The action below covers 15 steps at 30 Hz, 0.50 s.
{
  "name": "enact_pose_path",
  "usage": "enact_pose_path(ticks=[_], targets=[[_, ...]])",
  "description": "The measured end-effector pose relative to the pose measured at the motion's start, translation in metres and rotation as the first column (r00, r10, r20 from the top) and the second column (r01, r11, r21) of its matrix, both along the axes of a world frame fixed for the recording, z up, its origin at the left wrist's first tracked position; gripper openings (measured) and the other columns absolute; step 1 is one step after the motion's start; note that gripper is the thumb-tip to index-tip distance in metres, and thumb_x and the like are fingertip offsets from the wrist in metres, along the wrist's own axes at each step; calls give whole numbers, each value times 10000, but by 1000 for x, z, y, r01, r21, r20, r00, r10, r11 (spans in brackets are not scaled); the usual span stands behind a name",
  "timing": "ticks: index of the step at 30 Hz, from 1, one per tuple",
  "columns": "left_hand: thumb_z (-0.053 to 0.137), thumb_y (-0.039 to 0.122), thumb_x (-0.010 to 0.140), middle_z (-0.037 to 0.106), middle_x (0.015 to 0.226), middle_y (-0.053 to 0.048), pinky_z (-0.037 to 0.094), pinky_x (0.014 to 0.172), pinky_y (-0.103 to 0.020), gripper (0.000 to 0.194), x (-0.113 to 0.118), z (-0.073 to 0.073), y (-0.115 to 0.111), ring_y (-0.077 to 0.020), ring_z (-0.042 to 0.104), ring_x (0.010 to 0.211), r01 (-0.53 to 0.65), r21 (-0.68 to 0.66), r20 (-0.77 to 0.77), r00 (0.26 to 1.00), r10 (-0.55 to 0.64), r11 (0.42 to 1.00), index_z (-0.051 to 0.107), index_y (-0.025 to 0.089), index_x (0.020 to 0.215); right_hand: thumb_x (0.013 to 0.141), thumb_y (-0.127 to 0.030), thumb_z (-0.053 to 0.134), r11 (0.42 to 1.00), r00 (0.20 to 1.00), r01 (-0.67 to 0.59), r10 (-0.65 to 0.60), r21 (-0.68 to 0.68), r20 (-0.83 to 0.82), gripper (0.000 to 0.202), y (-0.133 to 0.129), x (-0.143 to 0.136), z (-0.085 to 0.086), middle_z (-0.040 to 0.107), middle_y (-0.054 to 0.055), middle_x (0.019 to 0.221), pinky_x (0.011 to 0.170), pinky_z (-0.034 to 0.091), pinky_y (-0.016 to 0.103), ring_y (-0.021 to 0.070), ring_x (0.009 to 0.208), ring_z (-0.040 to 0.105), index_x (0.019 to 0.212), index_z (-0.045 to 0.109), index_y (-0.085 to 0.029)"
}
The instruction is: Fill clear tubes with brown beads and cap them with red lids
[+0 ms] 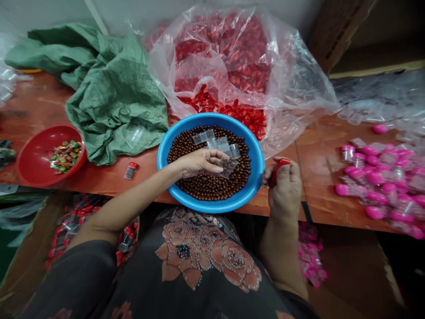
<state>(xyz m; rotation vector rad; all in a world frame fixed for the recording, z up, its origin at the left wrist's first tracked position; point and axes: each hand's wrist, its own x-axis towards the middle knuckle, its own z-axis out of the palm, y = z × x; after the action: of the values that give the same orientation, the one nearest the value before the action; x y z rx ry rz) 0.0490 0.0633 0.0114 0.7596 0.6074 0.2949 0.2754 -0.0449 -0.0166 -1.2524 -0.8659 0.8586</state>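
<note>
Over the blue basin (163, 155) of small brown balls (206, 190), my left hand (202, 163) pinches a small clear plastic container (229, 167). Several more clear containers (219, 144) lie on top of the balls, just beyond my fingers. My right hand (284, 186) is raised beside the basin's right rim, its fingers closed around a red plastic cap (281, 163). Part of that cap is hidden by my fingers. A small clear container with a red cap (131, 170) lies on the table, left of the basin.
Behind the basin, a clear plastic bag (292, 88) spills red caps (245, 116). A green woven sack (116, 110) and a red bowl (26, 155) with wrapped bits stand left. Pink-capped containers (381, 177) are heaped at right. Boxes below the table edge hold red-capped containers (63, 226) and pink-capped ones.
</note>
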Motion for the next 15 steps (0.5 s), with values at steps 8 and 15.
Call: enact_pose_path(ticks=[8, 15], targets=[[772, 69, 653, 719, 1020, -65, 546, 831, -318, 430, -24, 9, -18, -127, 665, 841, -178, 164, -35, 982, 186, 970, 712, 136, 1074, 867, -380, 679, 988, 963, -153, 153, -18, 224, 245, 23, -39, 17, 702, -8, 1030, 912, 520, 320, 142, 954, 652, 1101, 699, -308], [762, 161, 706, 732, 1007, -89, 551, 837, -319, 433, -44, 13, -25, -151, 682, 873, -182, 82, -29, 982, 185, 980, 704, 129, 1134, 867, -314, 668, 986, 999, -31, 35, 164, -20, 350, 36, -60, 25, 652, -33, 945, 659, 568, 267, 101, 699, 637, 1204, 583, -343]])
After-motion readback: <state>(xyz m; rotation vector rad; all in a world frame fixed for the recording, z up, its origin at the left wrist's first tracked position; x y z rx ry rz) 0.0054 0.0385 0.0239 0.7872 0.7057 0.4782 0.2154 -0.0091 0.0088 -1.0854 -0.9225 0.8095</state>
